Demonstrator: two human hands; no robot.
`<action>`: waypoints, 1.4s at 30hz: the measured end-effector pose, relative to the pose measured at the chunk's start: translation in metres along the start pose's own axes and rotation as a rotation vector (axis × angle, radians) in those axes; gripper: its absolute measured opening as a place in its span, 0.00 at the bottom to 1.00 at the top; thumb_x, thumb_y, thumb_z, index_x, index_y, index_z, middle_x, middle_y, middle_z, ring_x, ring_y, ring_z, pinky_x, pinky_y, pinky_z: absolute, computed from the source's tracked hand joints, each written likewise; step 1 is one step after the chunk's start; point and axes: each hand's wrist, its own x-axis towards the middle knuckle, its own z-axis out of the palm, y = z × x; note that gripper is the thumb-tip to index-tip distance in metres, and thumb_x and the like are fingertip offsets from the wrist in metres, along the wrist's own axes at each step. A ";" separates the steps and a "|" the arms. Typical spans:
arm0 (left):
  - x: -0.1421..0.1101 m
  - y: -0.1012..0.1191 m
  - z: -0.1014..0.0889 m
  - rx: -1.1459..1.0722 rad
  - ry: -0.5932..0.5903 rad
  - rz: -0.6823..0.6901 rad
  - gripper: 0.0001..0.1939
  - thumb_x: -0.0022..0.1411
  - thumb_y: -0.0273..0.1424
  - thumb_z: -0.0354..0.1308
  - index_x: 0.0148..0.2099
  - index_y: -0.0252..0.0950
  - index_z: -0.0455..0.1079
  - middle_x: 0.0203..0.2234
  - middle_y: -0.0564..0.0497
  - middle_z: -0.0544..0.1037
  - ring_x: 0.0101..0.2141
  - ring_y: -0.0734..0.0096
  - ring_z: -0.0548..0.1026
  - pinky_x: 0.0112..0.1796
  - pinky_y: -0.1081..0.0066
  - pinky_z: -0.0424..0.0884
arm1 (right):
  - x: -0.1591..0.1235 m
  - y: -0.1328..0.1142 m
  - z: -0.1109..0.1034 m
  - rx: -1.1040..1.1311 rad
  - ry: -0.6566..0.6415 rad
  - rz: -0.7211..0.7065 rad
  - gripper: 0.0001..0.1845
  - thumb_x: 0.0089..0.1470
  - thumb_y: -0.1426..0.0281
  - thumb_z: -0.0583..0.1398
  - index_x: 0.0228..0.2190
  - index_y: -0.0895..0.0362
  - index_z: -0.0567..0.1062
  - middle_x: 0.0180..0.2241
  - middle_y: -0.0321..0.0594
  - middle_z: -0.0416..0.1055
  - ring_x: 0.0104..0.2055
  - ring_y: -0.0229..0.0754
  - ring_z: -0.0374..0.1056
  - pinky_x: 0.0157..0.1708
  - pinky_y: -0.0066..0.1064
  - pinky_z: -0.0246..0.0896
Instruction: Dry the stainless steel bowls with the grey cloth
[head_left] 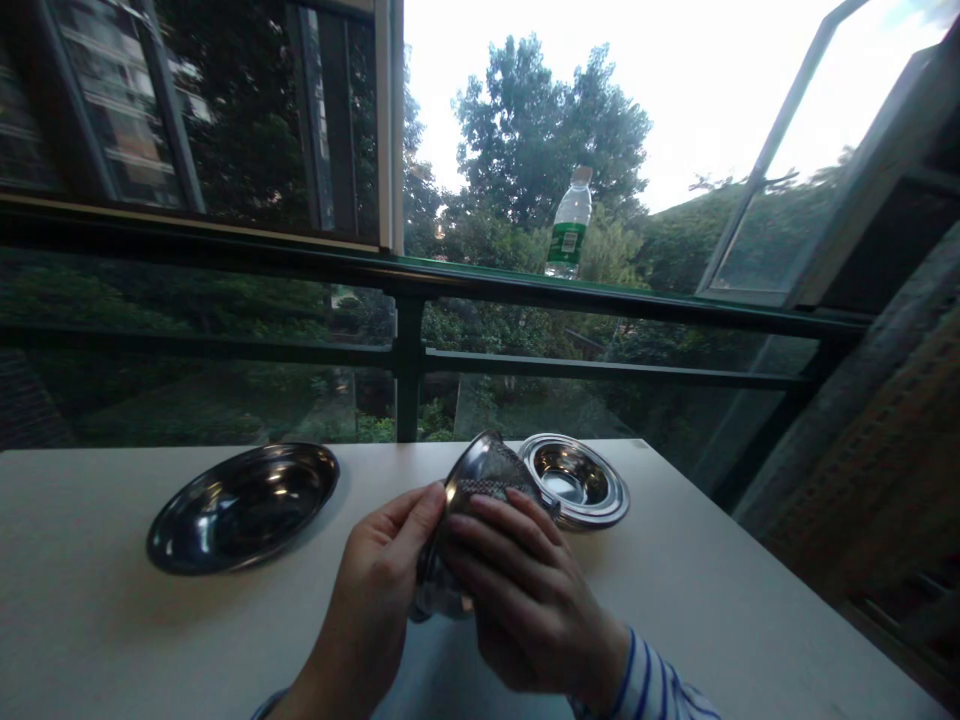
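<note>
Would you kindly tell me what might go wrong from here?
The metal vessel is held tilted in the left hand and right hand; its smooth, shiny part might slip, dropping it onto the white table.
The rimmed metal bowl sits just beyond the right hand, so a wide movement could knock it.
The plastic bottle stands high by the window, apparently on the narrow rail; a bump might topple it.

Room to pass is left along the right side of the white table and between the left hand and the metal basin. Right of the perforated metal bowl, the way is obstructed by the wide-rimmed bowl; forward passage is barred by the railing.
</note>
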 end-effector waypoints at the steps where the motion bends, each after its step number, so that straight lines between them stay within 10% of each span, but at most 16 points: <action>1: -0.001 -0.001 0.001 0.018 -0.004 0.000 0.09 0.50 0.34 0.62 0.32 0.33 0.76 0.19 0.54 0.75 0.21 0.77 0.71 0.25 0.77 0.67 | -0.001 0.005 -0.001 0.027 0.000 0.069 0.23 0.50 0.72 0.52 0.49 0.61 0.66 0.52 0.45 0.65 0.59 0.49 0.52 0.58 0.46 0.48; 6: -0.004 -0.003 0.003 0.096 0.029 -0.013 0.12 0.49 0.36 0.62 0.33 0.32 0.76 0.18 0.52 0.75 0.20 0.75 0.71 0.22 0.77 0.66 | -0.006 0.015 -0.005 0.127 0.062 0.373 0.24 0.53 0.74 0.49 0.52 0.58 0.62 0.54 0.47 0.63 0.59 0.48 0.53 0.54 0.48 0.55; 13: -0.002 0.000 0.003 0.101 0.020 0.039 0.10 0.47 0.35 0.64 0.31 0.33 0.76 0.21 0.51 0.77 0.24 0.72 0.73 0.26 0.77 0.68 | -0.001 0.000 -0.004 0.059 -0.032 0.122 0.27 0.50 0.71 0.53 0.53 0.61 0.62 0.55 0.46 0.62 0.60 0.51 0.50 0.58 0.50 0.46; 24: 0.005 0.014 -0.007 0.007 0.058 0.026 0.08 0.46 0.34 0.65 0.30 0.36 0.77 0.19 0.52 0.78 0.18 0.74 0.72 0.22 0.76 0.69 | -0.019 0.041 0.011 0.506 0.295 0.832 0.19 0.59 0.69 0.47 0.50 0.56 0.67 0.49 0.43 0.68 0.52 0.44 0.63 0.50 0.39 0.59; 33: 0.004 0.001 -0.003 0.039 -0.011 -0.016 0.10 0.48 0.34 0.64 0.33 0.33 0.76 0.20 0.52 0.78 0.20 0.75 0.73 0.24 0.77 0.68 | -0.001 0.010 -0.012 0.127 -0.008 0.207 0.26 0.53 0.70 0.51 0.55 0.59 0.60 0.56 0.45 0.60 0.60 0.51 0.50 0.57 0.51 0.46; 39: 0.007 0.006 -0.004 -0.036 0.076 -0.038 0.06 0.48 0.32 0.64 0.30 0.34 0.75 0.20 0.52 0.78 0.19 0.74 0.73 0.24 0.76 0.70 | -0.008 0.027 -0.005 0.151 0.091 0.441 0.25 0.56 0.75 0.46 0.56 0.57 0.58 0.56 0.45 0.60 0.59 0.45 0.53 0.56 0.45 0.53; 42: 0.007 0.006 -0.004 -0.094 0.085 -0.052 0.06 0.47 0.31 0.64 0.29 0.33 0.75 0.19 0.52 0.78 0.19 0.74 0.73 0.25 0.76 0.70 | -0.005 0.020 -0.010 0.103 0.017 0.301 0.26 0.55 0.73 0.49 0.56 0.60 0.58 0.57 0.46 0.58 0.61 0.49 0.49 0.57 0.48 0.49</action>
